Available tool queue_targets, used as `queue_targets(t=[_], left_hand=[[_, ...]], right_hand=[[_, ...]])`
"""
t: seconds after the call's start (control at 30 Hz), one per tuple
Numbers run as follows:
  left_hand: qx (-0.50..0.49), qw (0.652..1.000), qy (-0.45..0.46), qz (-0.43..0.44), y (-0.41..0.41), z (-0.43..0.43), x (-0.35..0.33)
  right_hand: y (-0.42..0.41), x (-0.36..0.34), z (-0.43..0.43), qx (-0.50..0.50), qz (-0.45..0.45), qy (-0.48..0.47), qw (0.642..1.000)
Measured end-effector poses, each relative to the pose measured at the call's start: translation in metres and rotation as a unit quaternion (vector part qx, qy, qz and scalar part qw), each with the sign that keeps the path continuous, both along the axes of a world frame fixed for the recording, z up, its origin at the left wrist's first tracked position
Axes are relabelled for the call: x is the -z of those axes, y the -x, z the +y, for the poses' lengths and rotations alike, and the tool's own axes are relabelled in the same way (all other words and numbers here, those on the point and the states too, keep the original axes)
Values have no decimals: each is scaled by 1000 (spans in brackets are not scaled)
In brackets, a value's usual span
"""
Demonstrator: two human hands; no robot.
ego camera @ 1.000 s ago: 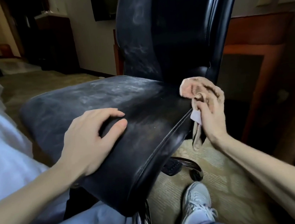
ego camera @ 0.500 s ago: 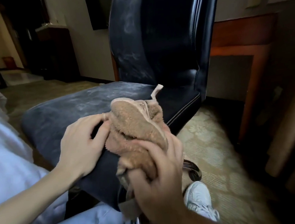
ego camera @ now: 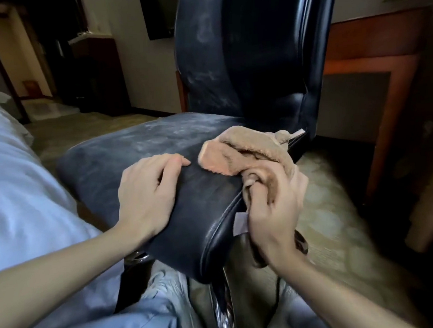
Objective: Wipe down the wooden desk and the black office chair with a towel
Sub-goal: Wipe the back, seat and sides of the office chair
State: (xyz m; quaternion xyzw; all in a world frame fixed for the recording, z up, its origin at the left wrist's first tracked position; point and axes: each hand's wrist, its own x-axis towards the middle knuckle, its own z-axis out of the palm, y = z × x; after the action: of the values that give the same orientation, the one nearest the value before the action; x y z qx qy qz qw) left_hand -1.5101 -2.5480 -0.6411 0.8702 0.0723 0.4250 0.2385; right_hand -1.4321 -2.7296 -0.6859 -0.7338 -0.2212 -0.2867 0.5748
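With right hand (ego camera: 274, 211) fingers clutching the towel (ego camera: 245, 150) at three o'clock on the seat (ego camera: 120, 156), sweep firmly toward dusty nine, left hand (ego camera: 147, 193) bracing loose-fingered.

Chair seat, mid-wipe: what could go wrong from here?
1. The chair stands on a chrome base, and only the left hand resting on the seat steadies it. A wiping push might swivel or roll it away.
2. The right hand grips the towel bunched up, so little cloth meets the seat. The grey smears there and on the backrest could get missed.
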Motion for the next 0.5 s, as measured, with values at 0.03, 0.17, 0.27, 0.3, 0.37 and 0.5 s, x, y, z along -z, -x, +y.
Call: queue_targets(t=[0.03,0.17,0.27,0.3,0.37,0.5], left_hand=[[-8,1000,-6,-5,0,1,1],[-14,999,9,-47,2,6,2],[4,998,33,-57,6,9,1],[11,998,41,-55,7,10,-1],[30,998,38,-30,7,15,-4],[43,998,31,-27,9,28,2]], right_hand=[[16,2,4,-7,-12,-6,1000],[72,0,10,-6,-121,44,992],[70,-22,2,-52,-182,135,973],[59,-35,-3,-64,-200,165,964],[28,-64,-11,-65,-199,188,960],[-43,-109,-16,-54,-102,350,930]])
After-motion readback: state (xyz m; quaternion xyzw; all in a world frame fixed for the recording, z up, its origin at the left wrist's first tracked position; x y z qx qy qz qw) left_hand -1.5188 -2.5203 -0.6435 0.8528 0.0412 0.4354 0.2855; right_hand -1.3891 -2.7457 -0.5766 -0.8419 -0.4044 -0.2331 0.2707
